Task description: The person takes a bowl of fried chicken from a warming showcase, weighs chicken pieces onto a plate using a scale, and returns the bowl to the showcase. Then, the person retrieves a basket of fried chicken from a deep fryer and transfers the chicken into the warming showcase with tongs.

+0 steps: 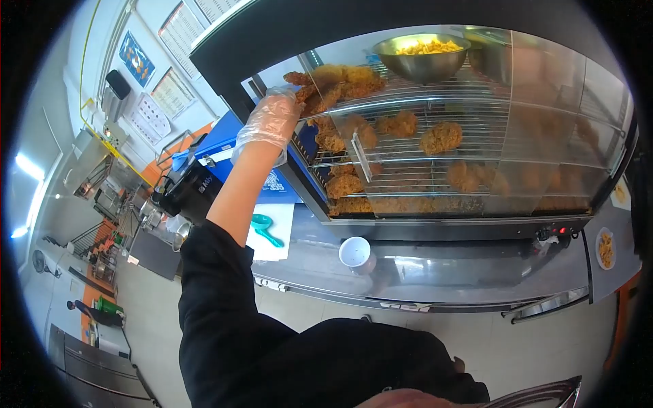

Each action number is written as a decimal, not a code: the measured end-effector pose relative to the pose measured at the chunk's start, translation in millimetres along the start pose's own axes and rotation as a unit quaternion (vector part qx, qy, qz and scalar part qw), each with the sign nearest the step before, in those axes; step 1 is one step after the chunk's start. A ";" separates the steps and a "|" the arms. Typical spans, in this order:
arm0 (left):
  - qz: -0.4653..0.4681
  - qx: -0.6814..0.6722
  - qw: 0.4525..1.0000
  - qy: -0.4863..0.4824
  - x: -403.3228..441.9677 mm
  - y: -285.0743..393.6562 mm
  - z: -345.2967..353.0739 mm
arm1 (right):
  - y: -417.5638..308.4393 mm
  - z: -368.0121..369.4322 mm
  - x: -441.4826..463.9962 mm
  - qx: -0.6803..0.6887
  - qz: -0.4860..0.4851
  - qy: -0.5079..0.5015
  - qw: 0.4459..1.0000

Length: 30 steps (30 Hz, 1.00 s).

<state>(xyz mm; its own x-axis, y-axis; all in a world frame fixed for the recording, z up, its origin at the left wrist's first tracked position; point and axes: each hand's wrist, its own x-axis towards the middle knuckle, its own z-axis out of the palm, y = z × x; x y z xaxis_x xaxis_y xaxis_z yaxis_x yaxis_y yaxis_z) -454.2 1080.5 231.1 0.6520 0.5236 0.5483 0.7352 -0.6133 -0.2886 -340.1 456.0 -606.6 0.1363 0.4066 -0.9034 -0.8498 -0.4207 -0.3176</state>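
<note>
My left hand [273,114], in a clear plastic glove, reaches in at the left opening of a heated glass display cabinet [435,228]. It is against the fried pieces [340,83] on the upper rack; its fingertips are hidden, so its grip is unclear. Breaded pieces [441,138] lie on the middle wire rack, with others below. A steel bowl of yellow food [423,64] stands on the upper rack. At the bottom edge is a skin-toned shape [405,400], perhaps my right hand, beside a shiny metallic item [554,394]; no fingers can be made out.
On the counter [435,272] stand a white cup [356,254] and a teal scoop [266,230] on white paper. A blue box [224,146] and a black container [190,194] are left of the cabinet. A small plate of food [605,249] lies at right. Another person [98,314] is far left.
</note>
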 end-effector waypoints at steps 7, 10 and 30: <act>-0.020 -0.066 0.984 0.167 -62.2 50.8 -29.5 | -73.9 -1.9 -34.0 0.064 -0.081 0.185 0.977; 0.052 -0.114 0.947 0.295 -85.7 89.9 -7.2 | -57.0 -16.6 -20.3 -0.024 -0.179 0.107 0.978; -0.196 0.107 0.928 0.298 -121.1 39.3 87.8 | -152.5 -35.0 -118.4 0.153 -0.448 0.437 0.765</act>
<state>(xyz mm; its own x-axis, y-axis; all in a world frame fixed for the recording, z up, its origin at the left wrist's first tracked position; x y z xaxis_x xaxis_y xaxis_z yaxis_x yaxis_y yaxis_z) -488.0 1045.0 84.4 0.1558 0.2231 0.9623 0.9556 -0.2805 -0.0896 -208.9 443.7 -461.2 0.9088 -0.3326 -0.2519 -0.2762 -0.0271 -0.9607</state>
